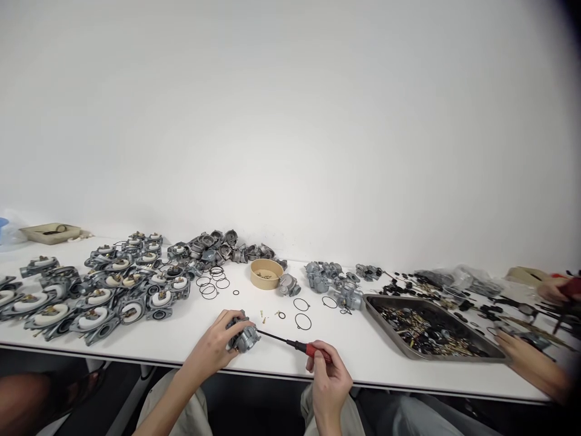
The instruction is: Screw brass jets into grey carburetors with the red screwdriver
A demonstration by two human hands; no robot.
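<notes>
My left hand (pixel 218 340) is closed around a grey metal carburetor (pixel 246 339) close to the table's front edge. In my right hand (pixel 330 378) is a screwdriver (pixel 295 344) with a red and black handle. Its dark shaft points left, and the tip meets the right side of the carburetor; the exact contact spot is too small to make out. Just beyond the carburetor lie small brass pieces (pixel 263 320) and a small black O-ring (pixel 282 315). Larger thin black gaskets (pixel 303 321) rest a little to the right.
Rows of carburetor bodies with white floats (pixel 93 318) cover the left. Behind stand a heap of metal bowls (pixel 218 245) and a tan round container (pixel 266 276). At right is a metal tray (pixel 385 330) of small parts, with another person's hand (pixel 521 357) beside it.
</notes>
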